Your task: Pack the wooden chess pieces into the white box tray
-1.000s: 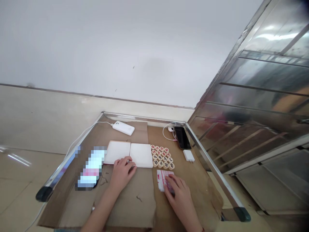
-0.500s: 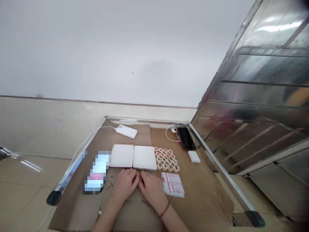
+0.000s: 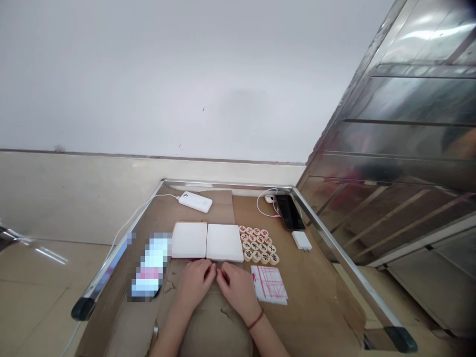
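My left hand (image 3: 196, 281) rests with its fingers curled at the front edge of a white square panel (image 3: 189, 240). Beside it, my right hand (image 3: 235, 285), a red cord on its wrist, is curled in the same way below a second white panel (image 3: 224, 243). The thumbs sit close together, and I see nothing held in either hand. Both panels lie flat side by side like an open book or box. Along their right side stand rows of round xiangqi pieces (image 3: 258, 246), with red and black characters. A folded sheet with red lines (image 3: 270, 284) lies right of my right hand.
A lit phone (image 3: 152, 265), its screen blurred out, lies at the left. Behind are a white power bank (image 3: 195, 202) with a cable, a dark phone (image 3: 290, 212) and a white charger (image 3: 301, 241). Cardboard (image 3: 312, 302) covers the metal-framed table (image 3: 349, 267), against a wall.
The view has shifted slightly, so the table's things sit a little further right. My hands stay curled in nearly the same place by the panels. No object has been moved.
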`<state>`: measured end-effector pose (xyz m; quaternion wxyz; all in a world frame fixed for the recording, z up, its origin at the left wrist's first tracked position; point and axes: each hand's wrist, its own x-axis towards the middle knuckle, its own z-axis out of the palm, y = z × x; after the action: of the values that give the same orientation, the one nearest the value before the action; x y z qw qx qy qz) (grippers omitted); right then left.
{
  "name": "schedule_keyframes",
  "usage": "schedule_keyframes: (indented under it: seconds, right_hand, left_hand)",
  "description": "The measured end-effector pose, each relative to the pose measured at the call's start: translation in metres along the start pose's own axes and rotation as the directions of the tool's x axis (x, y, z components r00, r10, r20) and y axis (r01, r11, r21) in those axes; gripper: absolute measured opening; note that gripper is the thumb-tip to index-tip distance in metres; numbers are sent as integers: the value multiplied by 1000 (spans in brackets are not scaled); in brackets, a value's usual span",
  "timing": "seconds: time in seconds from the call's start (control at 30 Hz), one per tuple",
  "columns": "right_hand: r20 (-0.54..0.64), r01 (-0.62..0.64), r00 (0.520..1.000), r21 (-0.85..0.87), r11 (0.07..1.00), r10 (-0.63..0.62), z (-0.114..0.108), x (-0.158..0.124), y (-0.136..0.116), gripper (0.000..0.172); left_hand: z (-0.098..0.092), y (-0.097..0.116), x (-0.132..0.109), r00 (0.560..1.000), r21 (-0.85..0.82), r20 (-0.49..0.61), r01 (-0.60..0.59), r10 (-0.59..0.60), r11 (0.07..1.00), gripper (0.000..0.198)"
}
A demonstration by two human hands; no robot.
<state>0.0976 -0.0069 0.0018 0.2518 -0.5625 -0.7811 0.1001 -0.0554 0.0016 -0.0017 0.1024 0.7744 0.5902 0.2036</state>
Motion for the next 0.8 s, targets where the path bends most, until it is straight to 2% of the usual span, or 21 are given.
schedule_keyframes:
  seconds: [0.8]
  right_hand:
    - [98,-61,993,-70,996,67,-4,1,-3,29]
  left_hand:
    - [1,-1,1,1000,-10,-13,-13,13,1000,31]
